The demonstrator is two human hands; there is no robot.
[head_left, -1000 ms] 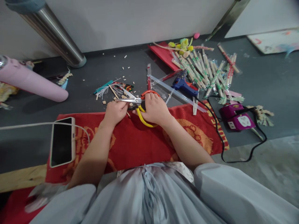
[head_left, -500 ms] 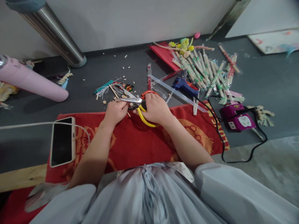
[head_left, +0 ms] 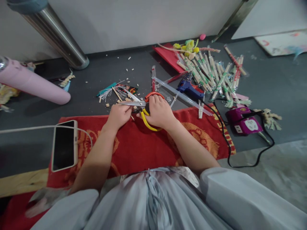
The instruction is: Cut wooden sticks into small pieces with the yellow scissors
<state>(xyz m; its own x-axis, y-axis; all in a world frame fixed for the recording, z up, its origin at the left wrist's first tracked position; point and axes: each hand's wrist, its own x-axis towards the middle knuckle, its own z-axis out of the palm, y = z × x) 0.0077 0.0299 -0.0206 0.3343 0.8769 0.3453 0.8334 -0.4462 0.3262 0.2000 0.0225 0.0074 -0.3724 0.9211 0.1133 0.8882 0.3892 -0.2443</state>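
My right hand point(head_left: 159, 111) is wrapped round the handles of a pair of scissors point(head_left: 134, 103), one loop orange-red and the other yellow. The blades point left and stand apart over my left hand point(head_left: 119, 115). That hand is pinched round a thin wooden stick point(head_left: 132, 118); only a short end shows below the fingers, the rest is hidden. Small cut wooden pieces point(head_left: 107, 105) lie just beyond the left fingers, with a bundle of white and teal strands point(head_left: 110, 91) behind them. Both hands are above the far edge of a red towel point(head_left: 141, 147).
A blue glue gun point(head_left: 190, 88) and clear glue sticks point(head_left: 178, 92) lie beyond my right hand. Further right are several wrapped chopsticks point(head_left: 211, 70) and a purple power socket point(head_left: 244, 121) with a black cord. Leftward are a phone point(head_left: 63, 145) and a pink bottle point(head_left: 35, 83).
The scissors have shifted very slightly left and down with my right hand. Otherwise the scene looks the same, and my left hand keeps its place.
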